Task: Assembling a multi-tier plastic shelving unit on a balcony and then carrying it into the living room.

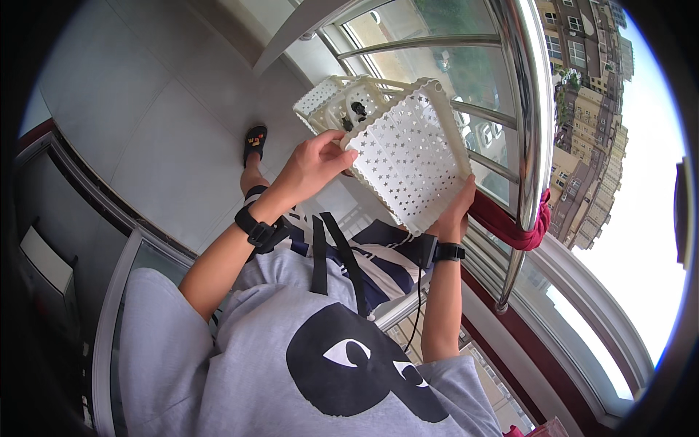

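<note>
A white plastic basket tray (411, 156) with star-shaped holes and a scalloped rim is tilted in front of me. My left hand (317, 164) pinches its left edge, thumb on the near side and fingers partly hidden. At its lower right corner, my right hand (457, 211) is closed round the edge, with most fingers behind it. Just beyond is a similar white tray (318, 96) with star holes, by a cream-coloured rack or basket (370, 93) holding small black items (358, 109). Whether these join the tray I hold is hard to tell.
A shiny metal railing (530, 116) runs along the windows on the right, with a dark red cloth (520, 231) tied round it. Grey tiled floor (145, 116) lies at the left, beside a door frame (120, 284). My foot wears a black clog (255, 143).
</note>
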The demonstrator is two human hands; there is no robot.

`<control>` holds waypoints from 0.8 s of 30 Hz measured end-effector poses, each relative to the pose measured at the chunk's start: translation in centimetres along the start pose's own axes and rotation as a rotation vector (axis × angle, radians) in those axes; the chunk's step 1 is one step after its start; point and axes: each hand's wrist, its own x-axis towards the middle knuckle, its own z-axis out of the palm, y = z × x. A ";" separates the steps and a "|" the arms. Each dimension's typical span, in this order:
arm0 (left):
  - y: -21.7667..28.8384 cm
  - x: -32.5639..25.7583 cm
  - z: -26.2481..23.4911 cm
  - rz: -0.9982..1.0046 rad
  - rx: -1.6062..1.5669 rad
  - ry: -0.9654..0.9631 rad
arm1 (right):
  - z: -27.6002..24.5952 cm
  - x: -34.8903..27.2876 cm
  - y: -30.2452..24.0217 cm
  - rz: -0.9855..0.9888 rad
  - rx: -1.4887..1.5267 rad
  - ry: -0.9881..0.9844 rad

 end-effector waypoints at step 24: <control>12.1 13.1 5.5 -0.167 0.780 -0.163 | -2.6 -0.4 -2.3 0.466 0.615 -0.199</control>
